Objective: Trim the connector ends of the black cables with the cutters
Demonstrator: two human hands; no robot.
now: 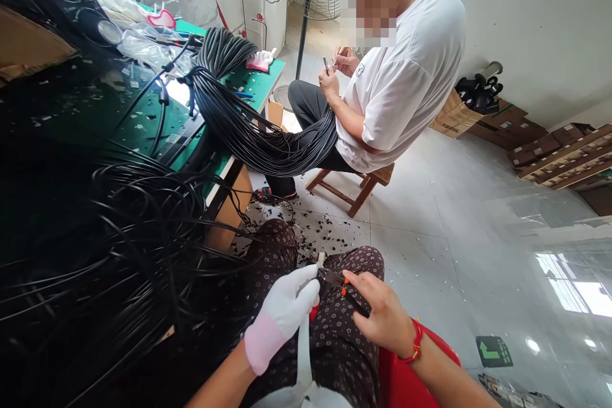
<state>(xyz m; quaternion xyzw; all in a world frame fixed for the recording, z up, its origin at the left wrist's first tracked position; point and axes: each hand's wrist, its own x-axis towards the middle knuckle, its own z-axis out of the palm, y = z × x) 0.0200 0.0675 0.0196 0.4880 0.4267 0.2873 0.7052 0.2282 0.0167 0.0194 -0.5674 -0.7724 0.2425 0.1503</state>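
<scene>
My left hand (287,309), in a white glove, is closed around the end of a thin black cable over my lap. A bare right hand (382,312) with a red string bracelet grips small pliers with orange handles (342,285), whose jaws meet the cable end at the gloved fingertips. Loose black cables (119,255) spill from the green table (261,80) on my left down to my knees. I sit on a red stool (406,376).
A person in a white shirt (401,76) sits on a wooden stool ahead, working on a thick bundle of black cables (258,134) draped from the table. Black cable scraps (320,233) litter the grey floor. Cardboard boxes (535,140) and wooden pallets line the right wall.
</scene>
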